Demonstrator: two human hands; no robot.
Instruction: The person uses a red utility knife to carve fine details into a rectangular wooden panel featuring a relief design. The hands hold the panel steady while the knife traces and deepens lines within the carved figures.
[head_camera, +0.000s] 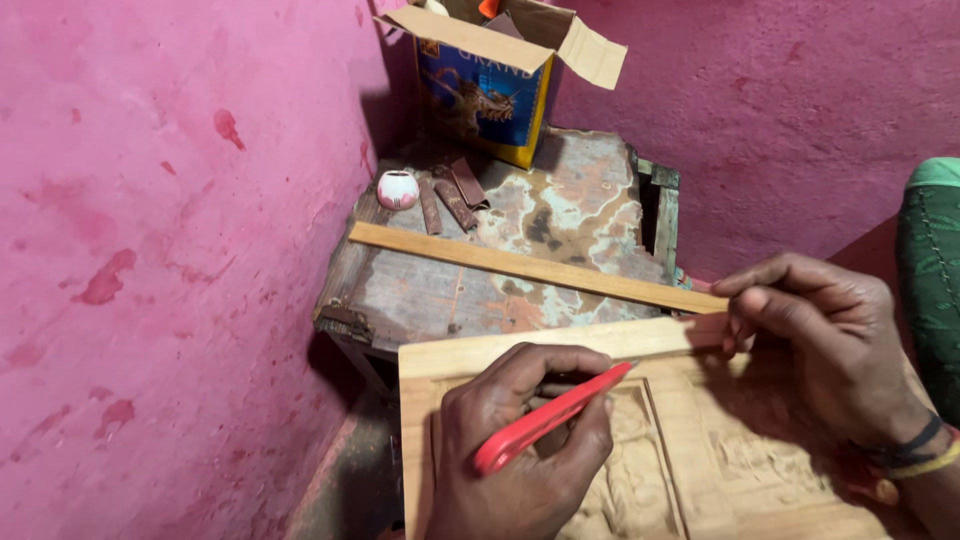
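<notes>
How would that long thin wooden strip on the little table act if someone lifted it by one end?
The wooden strip is long and thin, so it would probably feel light and flex slightly. It lies flat-sided on the worn table, so it should slide, not roll.

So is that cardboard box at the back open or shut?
Open: the cardboard box has its top flaps folded outward, and things poke out above the rim.

Red tool (548, 417), pale carved panel (700, 450), pink wall (150, 250)
</notes>
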